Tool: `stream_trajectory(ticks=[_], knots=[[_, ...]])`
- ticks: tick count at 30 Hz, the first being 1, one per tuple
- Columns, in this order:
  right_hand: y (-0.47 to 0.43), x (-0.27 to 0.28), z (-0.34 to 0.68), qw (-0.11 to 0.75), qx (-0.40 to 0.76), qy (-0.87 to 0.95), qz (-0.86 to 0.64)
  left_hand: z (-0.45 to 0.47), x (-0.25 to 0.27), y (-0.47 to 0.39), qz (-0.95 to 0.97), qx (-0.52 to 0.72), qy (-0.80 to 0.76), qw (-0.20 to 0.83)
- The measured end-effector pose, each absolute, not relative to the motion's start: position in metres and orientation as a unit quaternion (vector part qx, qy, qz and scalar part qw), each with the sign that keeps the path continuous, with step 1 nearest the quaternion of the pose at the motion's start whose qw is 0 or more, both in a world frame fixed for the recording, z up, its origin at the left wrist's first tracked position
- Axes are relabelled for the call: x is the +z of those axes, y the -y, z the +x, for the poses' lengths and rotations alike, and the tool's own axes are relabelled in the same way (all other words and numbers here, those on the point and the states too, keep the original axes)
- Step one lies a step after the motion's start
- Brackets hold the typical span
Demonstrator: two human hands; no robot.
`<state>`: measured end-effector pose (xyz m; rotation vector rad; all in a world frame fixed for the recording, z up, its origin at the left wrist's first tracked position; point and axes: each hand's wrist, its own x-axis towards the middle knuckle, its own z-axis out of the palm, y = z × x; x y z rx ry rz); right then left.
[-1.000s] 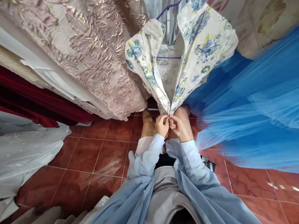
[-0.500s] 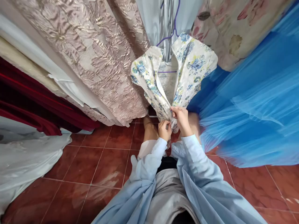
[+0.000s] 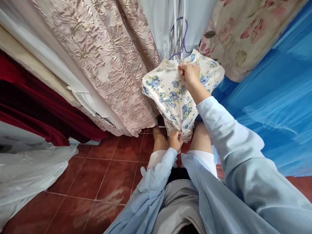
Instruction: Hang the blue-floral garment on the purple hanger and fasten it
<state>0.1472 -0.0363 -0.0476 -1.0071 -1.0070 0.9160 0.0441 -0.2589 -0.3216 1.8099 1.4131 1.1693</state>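
Floral garment [image 3: 174,97] pinched at top by right hand [image 3: 190,73], at hem by left hand [image 3: 175,140].

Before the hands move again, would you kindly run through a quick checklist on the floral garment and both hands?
1. Left hand pinches the bottom edge of the floral garment: ok.
2. Right hand grips the garment's top, near the purple hanger: ok.
3. Garment front closed along the middle: ok, no gap shows.
4. Hanger hook seated on its support: cannot tell, hidden above.
5. Garment apart from the blue tulle: cannot tell, their edges meet in view.
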Motion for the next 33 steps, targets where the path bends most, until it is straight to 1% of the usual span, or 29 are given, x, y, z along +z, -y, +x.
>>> stream_trajectory(ticks=[4,7,9,11,13,16,18,21,26,33], knots=[[0.046,-0.046,0.153,0.664,0.393,0.472,-0.427,0.037,-0.325,0.250,0.704,0.415,-0.523,0.241],[0.055,-0.040,0.159,0.650,0.398,0.495,-0.417,0.023,-0.299,0.226,0.728,0.440,-0.488,0.196],[0.061,-0.036,0.162,0.642,0.404,0.503,-0.414,0.013,-0.259,0.200,0.721,0.504,-0.452,0.146],[0.066,-0.034,0.164,0.636,0.411,0.504,-0.416,0.007,-0.203,0.169,0.717,0.555,-0.416,0.073],[0.070,-0.034,0.164,0.634,0.416,0.500,-0.418,0.005,-0.143,0.134,0.718,0.587,-0.372,0.025],[0.074,-0.035,0.164,0.635,0.416,0.499,-0.418,0.008,-0.068,0.084,0.749,0.583,-0.315,0.015],[0.076,-0.035,0.165,0.637,0.410,0.504,-0.414,0.012,-0.041,0.059,0.800,0.528,-0.283,0.022],[0.078,-0.036,0.167,0.643,0.392,0.520,-0.403,0.018,-0.029,0.043,0.838,0.473,-0.270,0.027],[0.078,-0.038,0.168,0.645,0.385,0.535,-0.388,0.021,-0.038,0.048,0.809,0.515,-0.280,0.049],[0.072,-0.047,0.165,0.661,0.367,0.532,-0.382,0.019,-0.040,0.043,0.805,0.513,-0.292,0.061]])
